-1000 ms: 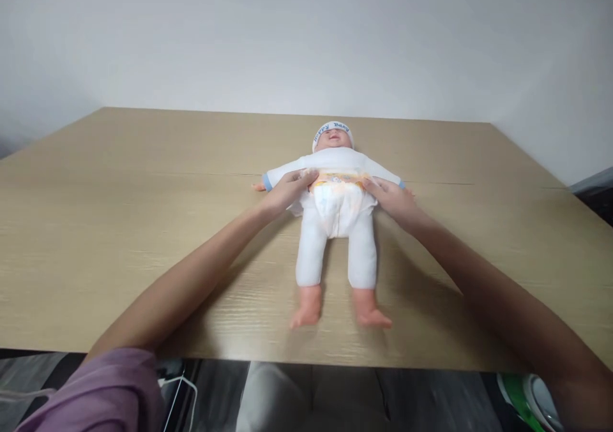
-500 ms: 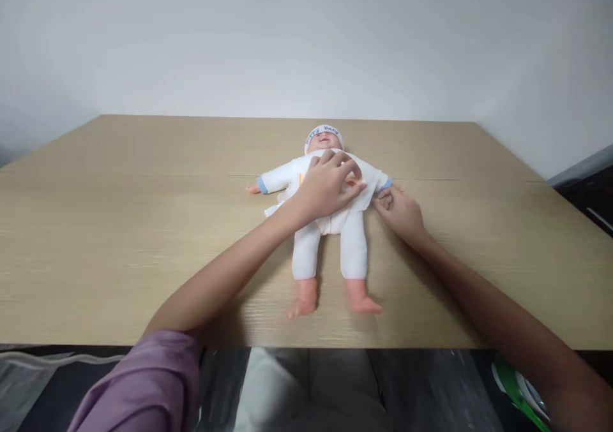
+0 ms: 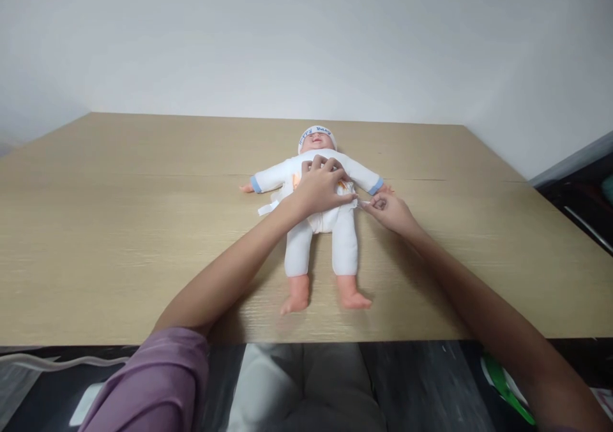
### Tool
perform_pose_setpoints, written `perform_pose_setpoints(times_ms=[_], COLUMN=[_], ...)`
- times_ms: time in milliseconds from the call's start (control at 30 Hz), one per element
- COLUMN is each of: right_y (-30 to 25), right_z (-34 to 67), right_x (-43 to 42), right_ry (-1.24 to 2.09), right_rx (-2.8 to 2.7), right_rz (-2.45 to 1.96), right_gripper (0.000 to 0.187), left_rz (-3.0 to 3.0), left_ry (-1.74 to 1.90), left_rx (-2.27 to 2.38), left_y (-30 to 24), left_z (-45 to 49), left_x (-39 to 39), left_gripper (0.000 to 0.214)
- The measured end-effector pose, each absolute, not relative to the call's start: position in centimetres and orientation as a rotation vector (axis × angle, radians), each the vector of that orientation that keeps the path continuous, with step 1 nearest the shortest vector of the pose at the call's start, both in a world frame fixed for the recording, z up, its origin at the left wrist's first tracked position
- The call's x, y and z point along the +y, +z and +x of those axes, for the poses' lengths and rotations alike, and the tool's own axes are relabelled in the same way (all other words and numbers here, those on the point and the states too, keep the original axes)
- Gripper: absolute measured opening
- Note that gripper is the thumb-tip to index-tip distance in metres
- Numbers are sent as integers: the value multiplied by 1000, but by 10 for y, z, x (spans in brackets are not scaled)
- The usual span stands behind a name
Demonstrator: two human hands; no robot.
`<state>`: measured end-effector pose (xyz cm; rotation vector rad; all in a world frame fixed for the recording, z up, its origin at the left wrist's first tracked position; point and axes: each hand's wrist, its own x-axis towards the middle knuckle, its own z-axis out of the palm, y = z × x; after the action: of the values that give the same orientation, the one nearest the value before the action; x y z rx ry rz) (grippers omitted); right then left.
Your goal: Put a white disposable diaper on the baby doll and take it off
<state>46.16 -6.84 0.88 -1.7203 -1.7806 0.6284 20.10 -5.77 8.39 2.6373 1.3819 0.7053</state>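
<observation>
A baby doll point(image 3: 297, 253) in white clothes with blue cuffs lies on its back, its feet toward me. Round its hips is a white diaper point(image 3: 323, 221) with orange print at the waist. My left hand point(image 3: 322, 186) rests over the diaper's front and the doll's belly, fingers spread and bent, covering much of the waistband. At the diaper's right side my right hand point(image 3: 390, 212) pinches a white side tab point(image 3: 364, 203) and holds it out from the hip. On the left, another white tab point(image 3: 268, 208) sticks out loose.
The doll lies on a wooden table point(image 3: 143, 240) against a pale wall point(image 3: 287, 43). A dark shelf-like object point(image 3: 582, 196) stands past the right edge. Below the front edge are a green and white item point(image 3: 507, 387) and a pale cable point(image 3: 62, 360).
My right hand has moved from by the doll's cuff in toward the hip, drawing the diaper's side inward with its tab now stretched out. My left hand stays on the diaper's front.
</observation>
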Motion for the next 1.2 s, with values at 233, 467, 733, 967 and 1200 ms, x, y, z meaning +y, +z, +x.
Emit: perform_pose_setpoints(times_ms=[233,467,733,967,1200], right_y=[5,28,87,72,33], right_z=[459,461,413,379,386], right_x=[-66,-69,-50,-48,-100], right_ry=[818,921,983,945,439], right_rx=[-1605,-1411,-1549,-1592,-1840], right_rz=[-1433,-1355,-1385,-1359,-1043], right_gripper=[59,70,43,35,43], left_rz=[2643,2617,2595,2394,2091], left_ry=[660,635,643,680,999], left_rx=[1423,1449,1431,1269,781], left_y=[85,90,88,91,83], left_z=[201,202,203,184,149], left_x=[-59,-63,-62,-53,-50], left_gripper=[46,48,52,78,68])
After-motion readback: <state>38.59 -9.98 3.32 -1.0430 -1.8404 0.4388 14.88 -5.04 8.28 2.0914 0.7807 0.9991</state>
